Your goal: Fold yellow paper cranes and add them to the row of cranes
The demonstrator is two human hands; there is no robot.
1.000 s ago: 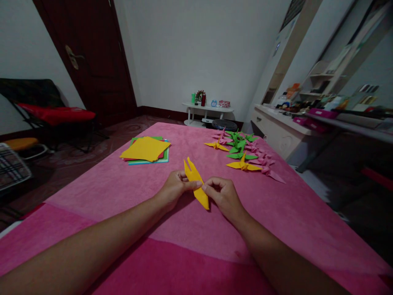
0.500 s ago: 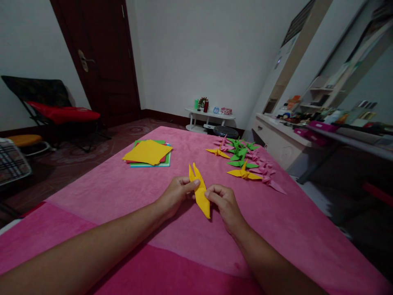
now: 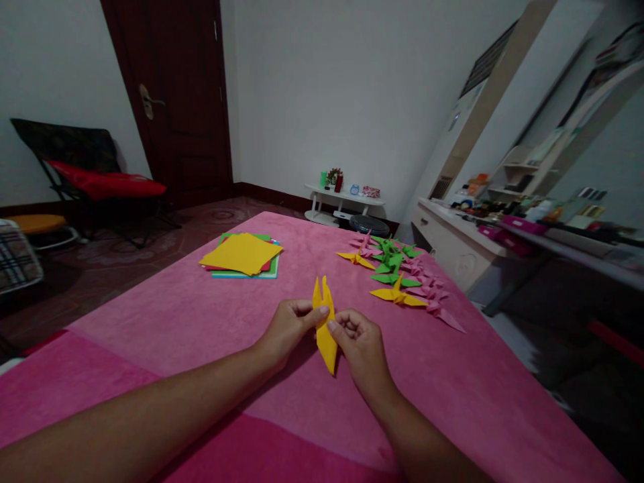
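A folded piece of yellow origami paper [image 3: 327, 345] is held upright between both hands, with two narrow points at its far end and one wide point toward me. My left hand [image 3: 290, 330] pinches its left side, thumb on top. On the right edge, my right hand [image 3: 363, 342] grips it between thumb and curled fingers. Beyond the hands to the left lies a stack of square coloured paper [image 3: 242, 253], yellow on top. Several finished paper cranes are grouped at the right, including a yellow crane [image 3: 398, 293], a green crane [image 3: 395, 277] and a pink crane [image 3: 441, 311].
A pink cloth [image 3: 201, 315] covers the table. Behind it stand a small white side table [image 3: 347, 196] and a dark round lid-like object [image 3: 369, 225]. A cluttered dresser [image 3: 453, 231] is at the right, a folding chair [image 3: 95, 174] at the left.
The yellow folded paper has turned more upright, its near point swinging left. My right thumb has shifted onto its face. The whole view has tilted slightly.
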